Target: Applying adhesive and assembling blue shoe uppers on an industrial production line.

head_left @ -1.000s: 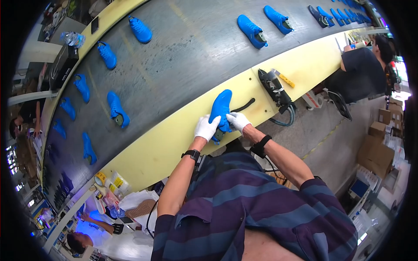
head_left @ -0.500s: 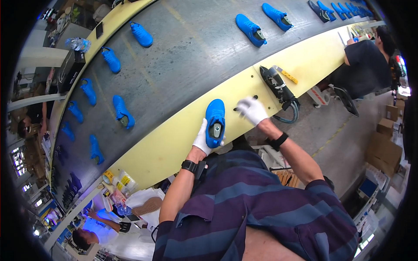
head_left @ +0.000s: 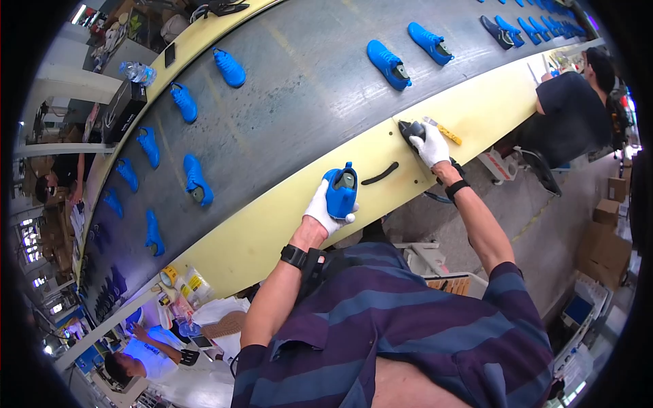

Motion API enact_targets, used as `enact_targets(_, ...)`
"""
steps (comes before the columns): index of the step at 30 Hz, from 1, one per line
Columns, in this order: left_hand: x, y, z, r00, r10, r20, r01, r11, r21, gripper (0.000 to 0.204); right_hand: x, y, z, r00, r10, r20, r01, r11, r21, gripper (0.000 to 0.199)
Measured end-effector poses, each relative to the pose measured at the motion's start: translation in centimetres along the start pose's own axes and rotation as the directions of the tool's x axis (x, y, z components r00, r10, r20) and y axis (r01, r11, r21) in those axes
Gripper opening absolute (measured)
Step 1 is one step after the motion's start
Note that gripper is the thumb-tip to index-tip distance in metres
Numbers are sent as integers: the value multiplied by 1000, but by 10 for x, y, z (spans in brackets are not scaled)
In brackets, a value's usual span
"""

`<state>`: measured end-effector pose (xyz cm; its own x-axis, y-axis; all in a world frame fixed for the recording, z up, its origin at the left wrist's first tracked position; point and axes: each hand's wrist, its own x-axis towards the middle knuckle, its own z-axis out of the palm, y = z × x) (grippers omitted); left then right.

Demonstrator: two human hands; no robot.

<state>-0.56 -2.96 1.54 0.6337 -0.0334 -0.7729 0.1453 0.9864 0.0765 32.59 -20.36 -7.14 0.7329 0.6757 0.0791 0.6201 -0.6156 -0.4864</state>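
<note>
1. Long and dark grey, the belt (head_left: 299, 88) runs slantwise across the view, with a pale yellow ledge (head_left: 272, 234) along its near edge
2. On that ledge the left hand (head_left: 325, 209), in a white glove, is closed round a blue shoe (head_left: 341, 193), fingers wrapped about its side and heel
3. That shoe is bright blue all over, with a pull tab at the heel and a grey-green block filling its opening; it sits on the ledge, toe towards the person
4. Just right of it a short black strip (head_left: 380, 173) lies on the yellow, apart from the shoe
5. Further right the right hand (head_left: 431, 144), also gloved, is curled over a black tool (head_left: 411, 128) on the ledge; how tightly it grips I cannot tell
6. Touching that hand's far side lies a yellow bar (head_left: 445, 130)
7. More blue shoes (head_left: 197, 180) are spaced along the belt, well apart from each other
8. Another person in a dark shirt (head_left: 568, 112) stands at the ledge, far right
</note>
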Motion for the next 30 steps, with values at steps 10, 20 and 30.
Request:
enact_targets(10,20,0,29,999,5,-40,-6,1000,-31,54,-56,-121,-112,970,-55,239,-37,930,365,37)
enact_targets(20,46,-8,54,991,-52,-126,49,999,-22,53,-54,-178,-130,928,-98,360,-30,942,334,42)
enact_targets(30,39,-11,53,992,-38,-117,35,999,-30,54,-65,-185,-146,915,-216,340,91,933,349,39)
